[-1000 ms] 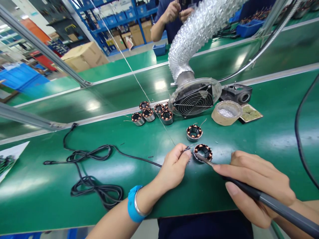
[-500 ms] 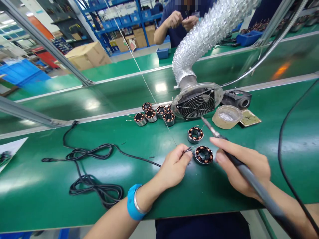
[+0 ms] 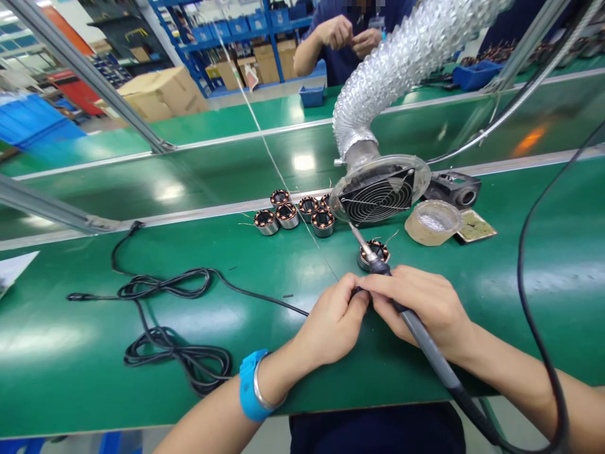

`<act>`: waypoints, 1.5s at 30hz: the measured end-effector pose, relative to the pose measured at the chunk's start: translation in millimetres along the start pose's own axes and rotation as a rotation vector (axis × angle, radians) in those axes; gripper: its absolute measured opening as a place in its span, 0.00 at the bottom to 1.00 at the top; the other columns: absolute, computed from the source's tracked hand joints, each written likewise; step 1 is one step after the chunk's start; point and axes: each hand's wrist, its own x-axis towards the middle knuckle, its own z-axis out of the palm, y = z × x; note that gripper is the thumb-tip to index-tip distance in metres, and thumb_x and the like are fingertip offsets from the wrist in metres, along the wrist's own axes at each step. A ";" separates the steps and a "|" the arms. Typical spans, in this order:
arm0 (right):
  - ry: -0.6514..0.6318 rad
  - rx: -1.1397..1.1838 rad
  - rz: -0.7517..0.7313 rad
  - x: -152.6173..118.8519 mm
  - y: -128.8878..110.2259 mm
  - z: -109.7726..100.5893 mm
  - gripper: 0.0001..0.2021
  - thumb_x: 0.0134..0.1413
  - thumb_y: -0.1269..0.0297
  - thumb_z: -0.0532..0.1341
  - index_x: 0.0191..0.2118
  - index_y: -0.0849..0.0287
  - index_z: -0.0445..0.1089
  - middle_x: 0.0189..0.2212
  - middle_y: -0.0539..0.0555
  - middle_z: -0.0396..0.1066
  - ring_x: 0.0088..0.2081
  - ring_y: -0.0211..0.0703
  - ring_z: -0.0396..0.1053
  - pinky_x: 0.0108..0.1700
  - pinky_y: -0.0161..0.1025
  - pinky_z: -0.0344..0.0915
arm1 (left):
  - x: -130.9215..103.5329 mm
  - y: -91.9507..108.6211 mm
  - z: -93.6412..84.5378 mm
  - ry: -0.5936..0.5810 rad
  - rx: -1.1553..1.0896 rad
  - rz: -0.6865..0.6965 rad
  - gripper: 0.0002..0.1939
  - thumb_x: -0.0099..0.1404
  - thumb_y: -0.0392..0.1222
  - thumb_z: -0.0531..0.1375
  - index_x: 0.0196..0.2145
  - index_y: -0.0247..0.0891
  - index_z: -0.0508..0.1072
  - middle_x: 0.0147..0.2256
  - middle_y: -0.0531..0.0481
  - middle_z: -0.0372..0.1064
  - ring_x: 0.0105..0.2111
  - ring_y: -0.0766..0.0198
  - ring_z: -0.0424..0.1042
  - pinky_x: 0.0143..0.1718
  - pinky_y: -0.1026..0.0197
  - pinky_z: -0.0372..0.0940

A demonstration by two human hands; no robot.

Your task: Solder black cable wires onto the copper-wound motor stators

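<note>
Right hand (image 3: 423, 309) now against left hand (image 3: 334, 320), grips clamped on soldering iron (image 3: 428, 342) and cable (image 3: 258, 294), inside front table edge (image 3: 118, 428).

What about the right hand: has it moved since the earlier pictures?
Yes: judged against the fan, the right hand has moved left, and now its fingertips reach the left hand.

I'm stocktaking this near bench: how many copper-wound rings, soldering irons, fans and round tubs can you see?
Copper-wound rings: 7 visible
Soldering iron: 1
Fan: 1
Round tub: 1
Total: 10
</note>
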 end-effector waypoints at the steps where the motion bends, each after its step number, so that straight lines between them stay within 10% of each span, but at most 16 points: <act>1: 0.015 0.007 0.011 -0.1 0.6 -0.2 0.16 0.51 0.80 0.62 0.46 0.60 0.69 0.35 0.44 0.70 0.35 0.21 0.61 0.42 0.24 0.60 | -0.5 1.5 -0.5 0.004 0.023 0.000 0.18 0.74 0.53 0.47 0.39 0.34 0.64 0.34 0.50 0.66 0.36 0.73 0.63 0.39 0.67 0.55; 19: 0.012 0.105 0.082 -11.8 2.3 -4.2 0.15 0.54 0.79 0.60 0.47 0.61 0.69 0.36 0.44 0.70 0.35 0.19 0.62 0.42 0.23 0.62 | 14.8 8.8 5.6 -0.031 -0.429 -0.204 0.17 0.61 0.53 0.53 0.30 0.33 0.59 0.21 0.57 0.52 0.21 0.78 0.51 0.25 0.71 0.49; 28: 0.124 -0.101 0.316 -32.5 -18.6 -48.3 0.21 0.49 0.84 0.63 0.49 0.60 0.72 0.44 0.49 0.73 0.42 0.20 0.70 0.47 0.24 0.65 | 11.3 6.5 6.2 0.018 -0.295 -0.168 0.21 0.59 0.58 0.53 0.30 0.33 0.62 0.21 0.56 0.50 0.21 0.78 0.49 0.23 0.71 0.47; 45: 0.005 0.170 0.408 -32.6 -38.6 -59.8 0.10 0.57 0.77 0.58 0.44 0.68 0.72 0.30 0.52 0.66 0.31 0.17 0.61 0.34 0.18 0.61 | 6.4 1.0 8.5 0.092 -0.107 -0.145 0.22 0.66 0.58 0.50 0.30 0.33 0.62 0.24 0.54 0.54 0.26 0.76 0.54 0.29 0.69 0.52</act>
